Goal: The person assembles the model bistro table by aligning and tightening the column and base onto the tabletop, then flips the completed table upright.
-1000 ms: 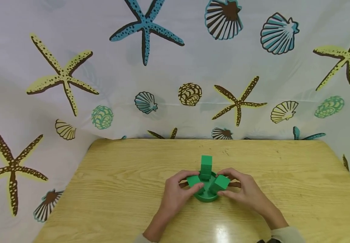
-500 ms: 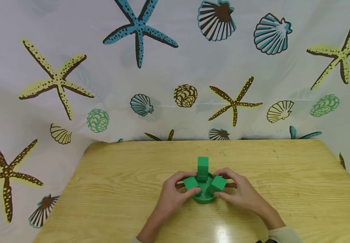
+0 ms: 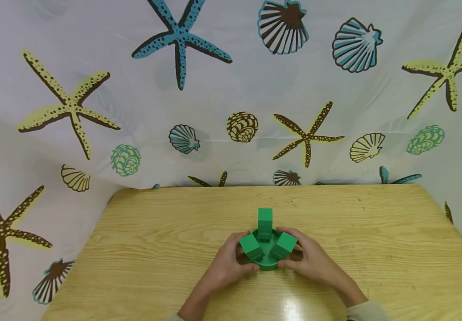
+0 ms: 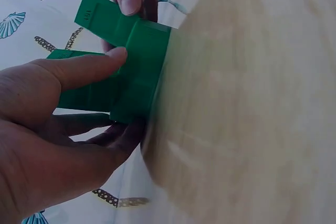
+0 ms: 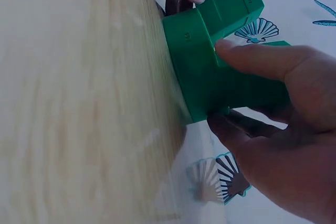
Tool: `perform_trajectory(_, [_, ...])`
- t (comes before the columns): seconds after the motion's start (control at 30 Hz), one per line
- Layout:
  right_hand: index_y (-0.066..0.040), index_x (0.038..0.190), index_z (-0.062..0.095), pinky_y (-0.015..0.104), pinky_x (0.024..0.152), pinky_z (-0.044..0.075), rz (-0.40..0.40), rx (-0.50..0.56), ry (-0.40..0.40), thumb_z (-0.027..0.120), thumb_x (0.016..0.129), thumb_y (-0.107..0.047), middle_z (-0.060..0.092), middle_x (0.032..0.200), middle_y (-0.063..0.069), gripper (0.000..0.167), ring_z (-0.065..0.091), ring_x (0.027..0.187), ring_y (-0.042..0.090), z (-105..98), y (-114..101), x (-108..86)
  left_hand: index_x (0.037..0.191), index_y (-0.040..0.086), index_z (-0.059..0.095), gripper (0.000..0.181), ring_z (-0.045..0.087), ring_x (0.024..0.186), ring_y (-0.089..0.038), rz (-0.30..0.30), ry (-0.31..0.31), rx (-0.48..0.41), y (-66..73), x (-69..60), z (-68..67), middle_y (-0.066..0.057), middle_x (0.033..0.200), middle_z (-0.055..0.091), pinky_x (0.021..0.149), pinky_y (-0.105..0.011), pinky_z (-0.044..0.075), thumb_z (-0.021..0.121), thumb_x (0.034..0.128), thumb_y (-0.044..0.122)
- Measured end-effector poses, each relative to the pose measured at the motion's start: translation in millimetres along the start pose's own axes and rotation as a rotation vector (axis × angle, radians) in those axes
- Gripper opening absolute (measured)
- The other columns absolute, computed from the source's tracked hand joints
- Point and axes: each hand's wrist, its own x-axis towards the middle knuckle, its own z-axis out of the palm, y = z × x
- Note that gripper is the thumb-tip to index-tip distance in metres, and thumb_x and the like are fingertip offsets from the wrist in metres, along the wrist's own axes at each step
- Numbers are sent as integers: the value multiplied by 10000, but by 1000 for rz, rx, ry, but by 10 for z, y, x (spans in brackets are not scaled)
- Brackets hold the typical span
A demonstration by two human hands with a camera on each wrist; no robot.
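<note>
A round green base with a raised rim sits on the wooden table, and three green blocks stand up from it. One block is at the back, one at the left and one at the right. My left hand grips the base's left side, its thumb at the front rim, as the left wrist view also shows on the base. From the other side my right hand holds the same base, fingers behind and thumb in front. Some fingertips are hidden behind the blocks.
The wooden table extends to both sides of the hands. Behind it and at the sides hangs a white cloth printed with starfish and shells.
Both thumbs have slid lower, from beside the left and right blocks to the base's rim. The whole head view has shifted slightly; the blocks keep their places on the base.
</note>
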Motion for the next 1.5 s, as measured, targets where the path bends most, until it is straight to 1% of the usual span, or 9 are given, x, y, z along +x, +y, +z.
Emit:
perform_trajectory(0.13, [6, 1500, 468, 449, 1023, 507, 37, -5, 7, 839, 873, -116, 540, 1450, 216, 738, 565, 1287, 405, 30, -6, 18, 1450, -105, 471, 796, 545, 1273, -446, 15, 30, 4, -11, 2, 11, -248, 1383, 504, 1079, -561, 432, 878, 768, -44])
perform_trajectory(0.4, [2, 1447, 552, 391, 992, 534, 69, 10, 47, 856, 851, -116, 602, 1390, 204, 679, 595, 1261, 379, 56, -34, 83, 1406, -50, 554, 710, 591, 1231, -416, -19, 87, 42, 12, 13, -36, -221, 1354, 579, 1029, -524, 492, 882, 777, -18])
perform_trajectory(0.6, [25, 1437, 549, 363, 983, 538, 137, 75, 63, 785, 929, -259, 572, 1416, 240, 627, 613, 1247, 382, -28, -105, 26, 1368, -78, 562, 552, 633, 1189, -369, -51, 39, -100, 39, 21, -66, -213, 1278, 636, 983, -419, 543, 806, 906, 100])
perform_trajectory(0.73, [52, 1419, 550, 326, 982, 534, 103, 145, 73, 809, 908, -225, 569, 1403, 256, 637, 576, 1281, 421, -104, -143, 2, 1422, -104, 518, 571, 593, 1254, -374, -65, 51, -222, 85, 37, -54, -244, 1359, 593, 999, -369, 532, 737, 977, 179])
perform_trajectory(0.9, [58, 1398, 565, 315, 1017, 505, 52, 196, 95, 851, 840, -62, 586, 1387, 235, 638, 522, 1330, 423, -112, -150, -4, 1394, -79, 571, 514, 576, 1272, -370, -46, 122, -236, 106, 25, -37, -223, 1345, 620, 1045, -464, 497, 708, 1000, 222])
perform_trajectory(1.03, [78, 1350, 599, 316, 953, 547, 28, 170, 183, 780, 872, 56, 627, 1316, 245, 511, 592, 1251, 409, -74, -173, 22, 1377, -43, 608, 500, 592, 1263, -322, -38, 180, -219, 101, 29, -43, -183, 1325, 651, 1085, -516, 448, 688, 1010, 287])
perform_trajectory(1.23, [36, 1293, 658, 340, 918, 570, 24, 116, 307, 760, 898, 32, 677, 1252, 196, 408, 648, 1178, 364, -42, -241, 34, 1399, -32, 594, 496, 600, 1228, -316, -10, 205, -388, 154, 12, -50, -199, 1333, 629, 1000, -344, 528, 756, 941, 68])
perform_trajectory(1.37, [9, 1281, 669, 366, 905, 579, -22, 102, 340, 763, 915, -21, 690, 1236, 158, 380, 654, 1166, 334, -14, -278, 25, 1331, -23, 653, 418, 631, 1190, -318, 47, 284, -417, 194, 8, -34, -193, 1281, 663, 944, -302, 553, 728, 921, -53])
perform_trajectory(1.5, [10, 1219, 693, 344, 884, 586, -35, 158, 412, 780, 912, -57, 713, 1186, 147, 326, 691, 1114, 248, 58, -325, 15, 1245, -25, 703, 334, 681, 1149, -300, 40, 361, -458, 243, -7, -11, -190, 1240, 679, 913, -319, 570, 748, 914, -29])
